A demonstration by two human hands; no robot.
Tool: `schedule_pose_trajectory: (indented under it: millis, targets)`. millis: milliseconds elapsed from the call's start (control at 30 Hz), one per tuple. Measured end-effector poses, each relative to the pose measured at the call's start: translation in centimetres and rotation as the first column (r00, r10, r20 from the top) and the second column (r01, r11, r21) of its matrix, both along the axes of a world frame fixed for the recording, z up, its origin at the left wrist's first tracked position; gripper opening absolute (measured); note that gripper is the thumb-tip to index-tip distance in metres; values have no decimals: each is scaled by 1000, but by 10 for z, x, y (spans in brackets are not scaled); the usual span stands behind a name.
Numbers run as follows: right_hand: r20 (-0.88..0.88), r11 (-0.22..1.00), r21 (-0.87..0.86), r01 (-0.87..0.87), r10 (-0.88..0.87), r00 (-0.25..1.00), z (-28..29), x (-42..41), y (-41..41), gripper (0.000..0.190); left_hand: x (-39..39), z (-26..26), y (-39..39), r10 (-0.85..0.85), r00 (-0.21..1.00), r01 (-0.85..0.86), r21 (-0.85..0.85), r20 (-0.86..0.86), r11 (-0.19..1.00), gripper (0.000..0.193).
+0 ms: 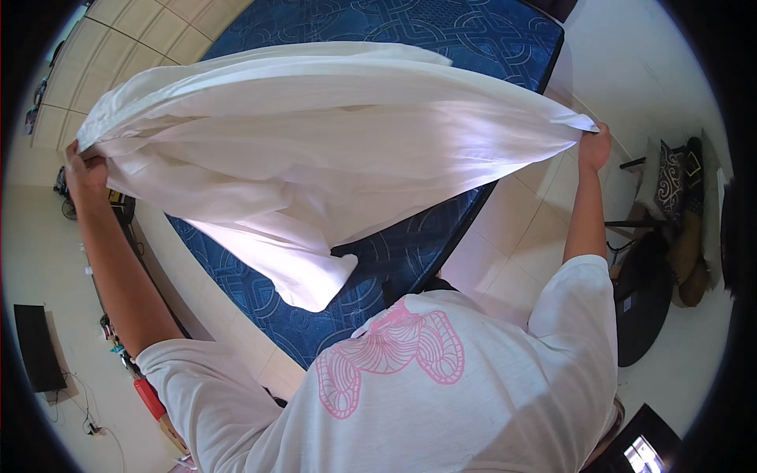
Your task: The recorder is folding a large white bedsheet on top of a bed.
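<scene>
A large white sheet (331, 142) hangs stretched between my two hands above a blue patterned mattress (473, 29). My left hand (87, 174) grips one bunched end at the far left of the view. At the right, my right hand (594, 148) pinches the opposite end, with the arm held out wide. The cloth billows in an arc, and one loose corner droops toward the near part of the mattress. Much of the mattress's middle is hidden behind the fabric.
Light floor tiles (514, 219) border the mattress. At the right stand a dark round table or seat (644, 301) and patterned cushions (671, 177) by the wall. A wall-mounted television (38, 349) and trailing cables are at the left. Pale cabinet doors (100, 65) line the upper left.
</scene>
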State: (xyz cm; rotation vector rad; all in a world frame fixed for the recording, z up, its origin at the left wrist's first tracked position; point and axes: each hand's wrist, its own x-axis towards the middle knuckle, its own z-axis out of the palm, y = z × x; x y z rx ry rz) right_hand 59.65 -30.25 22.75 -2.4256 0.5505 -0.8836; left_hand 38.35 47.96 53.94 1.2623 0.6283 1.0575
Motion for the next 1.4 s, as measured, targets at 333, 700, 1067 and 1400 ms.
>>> schedule_pose_trajectory:
  millis: [333, 700, 1067, 1400]
  targets:
    - [236, 715, 567, -409, 335, 912, 78, 2, 86, 20, -106, 42, 71, 98, 995, -92, 168, -28, 982, 33]
    - [-113, 777, 87, -624, 630, 769, -91, -78, 92, 19, -273, -226, -21, 268, 962, -240, -590, -40, 771, 32]
    - [-26, 175, 984, -33, 325, 945, -67, -20, 103, 23, -273, -239, -18, 330, 939, -312, -628, -92, 713, 31]
    - [-384, 332, 922, 197, 734, 560, -30, -31, 124, 13, -235, -235, -4, 328, 945, -262, -651, -21, 713, 34]
